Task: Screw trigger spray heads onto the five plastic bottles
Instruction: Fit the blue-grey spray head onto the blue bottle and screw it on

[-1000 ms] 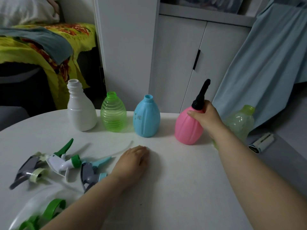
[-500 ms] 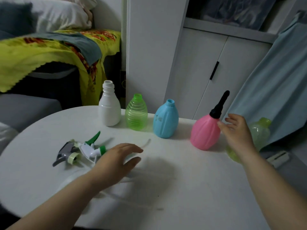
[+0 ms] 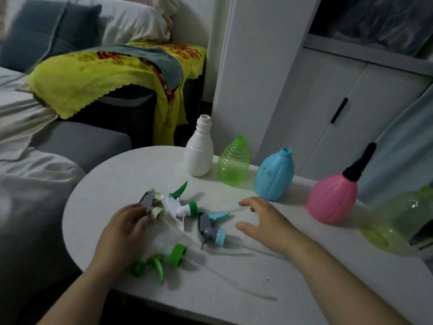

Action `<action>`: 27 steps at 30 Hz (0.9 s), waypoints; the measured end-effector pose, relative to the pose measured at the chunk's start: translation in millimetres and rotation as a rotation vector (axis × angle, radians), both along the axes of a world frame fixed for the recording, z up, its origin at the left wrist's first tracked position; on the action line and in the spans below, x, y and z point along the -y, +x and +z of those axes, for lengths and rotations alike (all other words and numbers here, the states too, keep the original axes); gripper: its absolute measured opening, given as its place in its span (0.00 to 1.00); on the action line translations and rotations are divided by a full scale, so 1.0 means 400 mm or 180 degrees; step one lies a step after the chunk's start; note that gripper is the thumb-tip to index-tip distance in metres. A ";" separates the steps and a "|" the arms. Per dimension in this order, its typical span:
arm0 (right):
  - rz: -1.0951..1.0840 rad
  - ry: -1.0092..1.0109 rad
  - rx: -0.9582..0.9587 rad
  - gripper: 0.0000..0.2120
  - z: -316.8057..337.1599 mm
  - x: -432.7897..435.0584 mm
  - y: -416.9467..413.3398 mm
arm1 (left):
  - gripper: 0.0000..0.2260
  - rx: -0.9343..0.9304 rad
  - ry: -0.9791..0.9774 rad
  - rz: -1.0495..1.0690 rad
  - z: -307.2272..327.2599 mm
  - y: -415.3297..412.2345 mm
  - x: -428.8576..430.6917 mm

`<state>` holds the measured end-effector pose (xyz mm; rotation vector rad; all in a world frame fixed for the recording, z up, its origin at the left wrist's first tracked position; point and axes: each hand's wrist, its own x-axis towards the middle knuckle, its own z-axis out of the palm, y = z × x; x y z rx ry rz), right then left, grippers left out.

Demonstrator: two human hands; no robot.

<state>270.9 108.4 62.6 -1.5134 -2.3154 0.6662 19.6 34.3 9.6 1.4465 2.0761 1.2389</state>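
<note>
Already on the pink bottle (image 3: 331, 199): a black spray head (image 3: 359, 165).

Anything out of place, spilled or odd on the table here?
Nothing spilled or broken. The pink bottle alone carries a black top; the white bottle, green bottle and blue bottle stand open-necked. Loose spray heads lie jumbled in front of them. The pale green bottle at the right is too blurred to judge.
</note>
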 end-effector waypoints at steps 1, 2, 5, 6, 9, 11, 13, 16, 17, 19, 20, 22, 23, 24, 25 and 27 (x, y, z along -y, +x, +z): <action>0.0146 -0.0096 0.0185 0.23 -0.012 0.005 -0.027 | 0.09 0.0015 -0.0045 -0.0033 -0.005 0.006 -0.005; 0.0246 -0.0159 0.0348 0.23 -0.025 0.011 -0.051 | 0.10 -0.0009 -0.0072 -0.0059 -0.008 0.011 -0.008; 0.0324 -0.0185 0.0783 0.23 -0.055 0.025 -0.101 | 0.11 -0.0038 -0.0128 -0.0076 -0.011 0.012 -0.012; 0.0304 -0.0136 0.0901 0.23 -0.062 0.027 -0.109 | 0.11 -0.0033 -0.0139 -0.0084 -0.012 0.010 -0.013; 0.0206 0.0030 0.1031 0.20 -0.071 0.025 -0.118 | 0.11 -0.0026 -0.0135 -0.0128 -0.011 0.008 -0.012; 0.0147 0.0083 0.0956 0.17 -0.068 0.024 -0.114 | 0.10 -0.0046 -0.0138 -0.0136 -0.009 0.010 -0.012; 0.0052 0.0068 0.0766 0.15 -0.055 0.026 -0.098 | 0.10 -0.0079 -0.0145 -0.0138 -0.004 0.011 -0.009; -0.0384 -0.0164 -0.0162 0.09 -0.024 0.021 -0.050 | 0.11 -0.0169 -0.0153 -0.0175 0.004 0.014 0.000; -0.0542 -0.0320 -0.0689 0.08 -0.012 0.019 -0.030 | 0.11 -0.0213 -0.0156 -0.0195 0.008 0.016 0.004; -0.0706 -0.0645 -0.1782 0.10 0.005 0.022 0.016 | 0.11 -0.0284 -0.0146 -0.0205 0.019 0.023 0.011; -0.0752 -0.0765 -0.2276 0.11 0.009 0.026 0.037 | 0.11 -0.0331 -0.0138 -0.0202 0.026 0.027 0.014; -0.0803 -0.0937 -0.3168 0.10 0.015 0.032 0.078 | 0.11 -0.0475 -0.0113 -0.0222 0.043 0.041 0.019; -0.0813 -0.1018 -0.3571 0.10 0.016 0.033 0.097 | 0.11 -0.0560 -0.0085 -0.0252 0.052 0.050 0.020; -0.0826 -0.1082 -0.3940 0.11 0.015 0.032 0.118 | 0.12 -0.0636 -0.0048 -0.0299 0.060 0.061 0.019; -0.0837 -0.1120 -0.4275 0.12 0.015 0.032 0.138 | 0.12 -0.0678 -0.0013 -0.0368 0.068 0.074 0.017; -0.0815 -0.1104 -0.4836 0.13 0.013 0.031 0.180 | 0.12 -0.0612 0.0043 -0.0560 0.086 0.109 0.009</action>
